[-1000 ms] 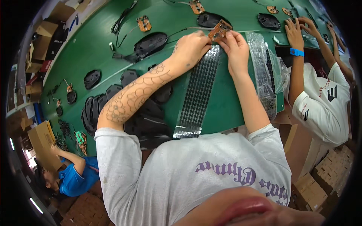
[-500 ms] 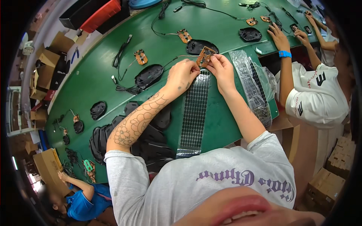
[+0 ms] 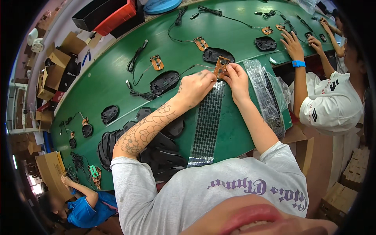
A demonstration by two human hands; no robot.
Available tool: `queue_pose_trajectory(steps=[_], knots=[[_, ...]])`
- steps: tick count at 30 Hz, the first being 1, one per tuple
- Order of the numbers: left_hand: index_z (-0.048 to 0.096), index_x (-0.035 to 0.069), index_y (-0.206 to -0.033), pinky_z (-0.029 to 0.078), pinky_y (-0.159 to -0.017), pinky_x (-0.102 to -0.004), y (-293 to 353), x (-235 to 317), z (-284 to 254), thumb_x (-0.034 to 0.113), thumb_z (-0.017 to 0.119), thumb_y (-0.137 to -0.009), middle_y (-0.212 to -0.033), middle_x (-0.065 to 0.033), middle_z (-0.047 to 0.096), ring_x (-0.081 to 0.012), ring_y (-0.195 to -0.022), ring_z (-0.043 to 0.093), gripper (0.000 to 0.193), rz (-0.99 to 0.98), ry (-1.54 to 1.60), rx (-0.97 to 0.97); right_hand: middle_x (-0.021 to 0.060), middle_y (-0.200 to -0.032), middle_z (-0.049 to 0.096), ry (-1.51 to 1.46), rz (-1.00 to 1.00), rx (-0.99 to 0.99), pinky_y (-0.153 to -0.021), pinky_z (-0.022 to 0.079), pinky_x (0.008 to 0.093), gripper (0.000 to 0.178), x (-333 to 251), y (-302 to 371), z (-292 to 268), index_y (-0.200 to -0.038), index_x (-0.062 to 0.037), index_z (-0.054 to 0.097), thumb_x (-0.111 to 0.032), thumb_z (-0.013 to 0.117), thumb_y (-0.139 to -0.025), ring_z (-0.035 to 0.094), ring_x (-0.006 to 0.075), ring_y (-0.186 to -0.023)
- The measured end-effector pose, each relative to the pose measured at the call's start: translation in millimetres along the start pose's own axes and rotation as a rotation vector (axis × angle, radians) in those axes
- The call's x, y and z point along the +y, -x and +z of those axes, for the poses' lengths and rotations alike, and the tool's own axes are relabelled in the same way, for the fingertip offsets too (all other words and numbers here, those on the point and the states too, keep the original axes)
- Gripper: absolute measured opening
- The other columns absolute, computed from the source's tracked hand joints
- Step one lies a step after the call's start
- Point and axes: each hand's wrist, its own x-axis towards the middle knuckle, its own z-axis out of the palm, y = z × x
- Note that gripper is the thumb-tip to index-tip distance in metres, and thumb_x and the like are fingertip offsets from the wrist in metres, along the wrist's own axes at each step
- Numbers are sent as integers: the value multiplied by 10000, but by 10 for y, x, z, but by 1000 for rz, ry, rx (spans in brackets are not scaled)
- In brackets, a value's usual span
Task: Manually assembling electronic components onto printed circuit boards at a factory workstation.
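Note:
My right hand (image 3: pixel 238 82) pinches a small orange-brown circuit board (image 3: pixel 222 65) by its right edge, tilted above the green table. A thin cable runs from the board to the left. My left hand (image 3: pixel 196 88) has its fingers pressed together at the board's lower left corner; what they pinch is hidden. Under both hands lies a long clear strip with rows of black oval pads (image 3: pixel 207 123), its top end just below the board. One open black mouse shell (image 3: pixel 164 82) rests left of my left hand, and another mouse shell (image 3: pixel 217 55) sits behind the board.
Black mouse shells (image 3: pixel 156 150) are piled beside my left forearm. Clear plastic packaging (image 3: pixel 260 92) lies right of my right arm. More circuit boards (image 3: pixel 156 62) with coiled cables (image 3: pixel 137 56) are spread beyond. A co-worker's hand (image 3: pixel 293 45) rests at the right, another person (image 3: pixel 88 209) lower left.
The view has shifted slightly, moving the scene right and down. The board has turned more upright in my right hand, and my left fingertips have come closer to its lower corner.

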Motion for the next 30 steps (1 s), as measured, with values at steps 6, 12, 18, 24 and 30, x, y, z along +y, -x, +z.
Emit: queue_pose_trajectory(steps=[6,12,18,24,30], knots=[[689,39,-894,433,-551,-210,-236,-15,-210,41,690,-806,-816,15,674,-91,-601,519,89,-443,449,-11,83,-942,643,96,-54,-35,-739,543,245,172,-5,60,63,-1065,13,588,-134,557,-980,616,119,-805],[683,21,-899,404,-541,-194,-260,-52,-174,22,692,-803,-783,23,676,-58,-573,466,96,-554,477,-33,90,-952,640,165,-82,-61,-747,551,256,171,9,60,65,-1081,15,571,-127,539,-991,618,124,-794],[656,22,-859,392,-534,-194,-289,-29,-172,15,698,-799,-763,25,663,-49,-569,455,73,-552,526,-3,83,-942,633,183,-87,-52,-741,551,253,165,-7,78,69,-1079,14,567,-124,537,-994,618,119,-793],[625,34,-815,385,-531,-193,-277,-41,-149,20,707,-800,-744,25,652,-49,-563,448,85,-586,555,27,77,-930,628,183,-105,-43,-732,546,242,159,-12,91,92,-1075,11,571,-122,539,-994,616,113,-788],[599,43,-774,390,-536,-199,-307,-16,-168,39,730,-793,-719,30,639,-57,-559,449,132,-598,509,55,76,-929,629,197,-108,-56,-726,543,237,159,-2,73,78,-1075,10,574,-123,538,-995,615,112,-783]])
